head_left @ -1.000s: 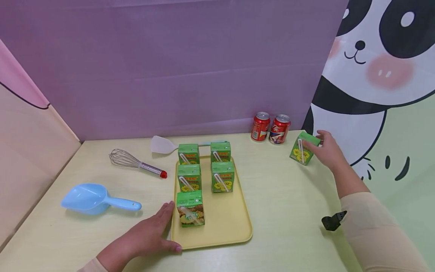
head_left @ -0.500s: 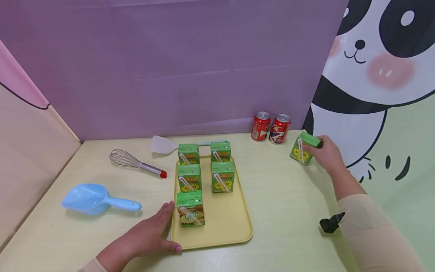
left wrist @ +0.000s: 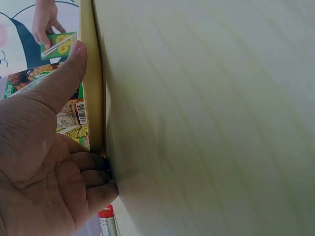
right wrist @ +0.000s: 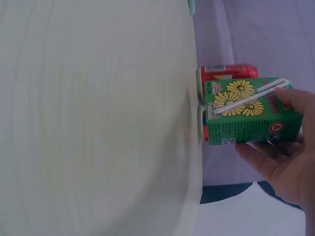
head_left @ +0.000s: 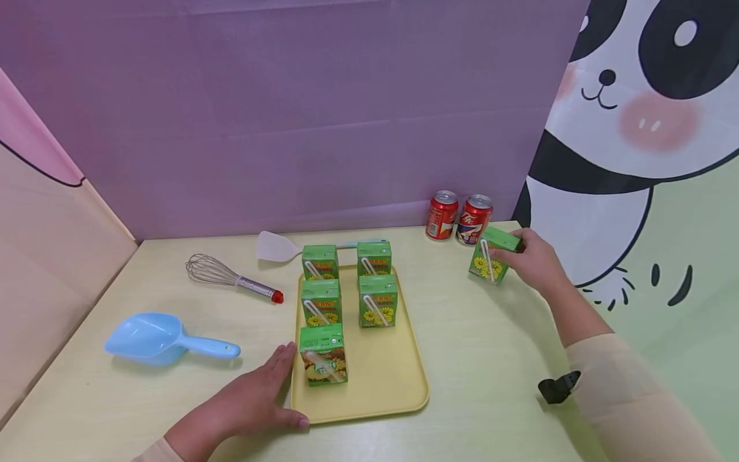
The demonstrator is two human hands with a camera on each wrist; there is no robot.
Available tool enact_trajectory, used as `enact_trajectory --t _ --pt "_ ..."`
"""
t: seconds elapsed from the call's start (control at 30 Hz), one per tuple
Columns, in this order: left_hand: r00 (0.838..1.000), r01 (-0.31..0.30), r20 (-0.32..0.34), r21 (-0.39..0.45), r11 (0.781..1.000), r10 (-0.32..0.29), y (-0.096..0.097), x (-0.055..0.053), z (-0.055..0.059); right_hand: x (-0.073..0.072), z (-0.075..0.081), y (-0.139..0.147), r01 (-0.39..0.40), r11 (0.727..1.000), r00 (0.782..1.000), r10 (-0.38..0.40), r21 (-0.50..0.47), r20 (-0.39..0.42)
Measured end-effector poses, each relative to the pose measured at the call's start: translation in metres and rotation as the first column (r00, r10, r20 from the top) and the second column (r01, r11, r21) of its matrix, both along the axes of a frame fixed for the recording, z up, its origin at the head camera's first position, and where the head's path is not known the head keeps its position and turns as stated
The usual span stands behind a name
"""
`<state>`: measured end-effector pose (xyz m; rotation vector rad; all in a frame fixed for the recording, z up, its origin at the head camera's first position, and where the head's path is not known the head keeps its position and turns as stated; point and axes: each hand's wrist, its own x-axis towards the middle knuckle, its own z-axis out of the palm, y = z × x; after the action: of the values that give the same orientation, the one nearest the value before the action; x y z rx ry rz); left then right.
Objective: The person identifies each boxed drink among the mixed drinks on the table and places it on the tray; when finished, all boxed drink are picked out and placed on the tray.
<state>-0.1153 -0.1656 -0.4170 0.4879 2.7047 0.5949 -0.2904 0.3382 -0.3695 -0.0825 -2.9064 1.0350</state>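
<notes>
My right hand (head_left: 537,260) grips a green drink carton (head_left: 491,260) with yellow flowers and a straw on its front. In the right wrist view, the thumb lies on the straw side of the carton (right wrist: 243,118) and the fingers are under it, with the tabletop at the left. My left hand (head_left: 254,401) rests at the near left of a yellow tray (head_left: 383,378), its fingers along the left edge and thumb at the front corner. Several green cartons stand on the tray, including a brown-fronted one (head_left: 324,356) nearest my left hand and a flowered one (head_left: 378,301) on the right.
Two red cans (head_left: 442,215) stand at the back, just left of the held carton. Left of the tray lie a whisk (head_left: 233,277) and a blue scoop (head_left: 156,340). A spatula (head_left: 278,247) lies behind the tray. A purple backdrop (head_left: 323,122) rises behind the table.
My right hand has carried the drink carton leftward, closer to the red cans. My left hand and the tray have stayed in place.
</notes>
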Motion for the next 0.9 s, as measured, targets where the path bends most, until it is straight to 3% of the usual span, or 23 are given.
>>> enact_trajectory --t 0.5,0.9 --pt "1.000 0.003 0.014 0.008 1.000 -0.003 0.000 -0.001 0.001 0.029 0.030 -0.059 -0.174 0.985 0.985 0.174 -0.001 0.014" --pt "1.000 -0.004 0.017 0.010 1.000 0.004 -0.001 -0.002 -0.001 0.065 0.032 -0.102 -0.363 0.932 0.931 0.363 0.013 -0.033"
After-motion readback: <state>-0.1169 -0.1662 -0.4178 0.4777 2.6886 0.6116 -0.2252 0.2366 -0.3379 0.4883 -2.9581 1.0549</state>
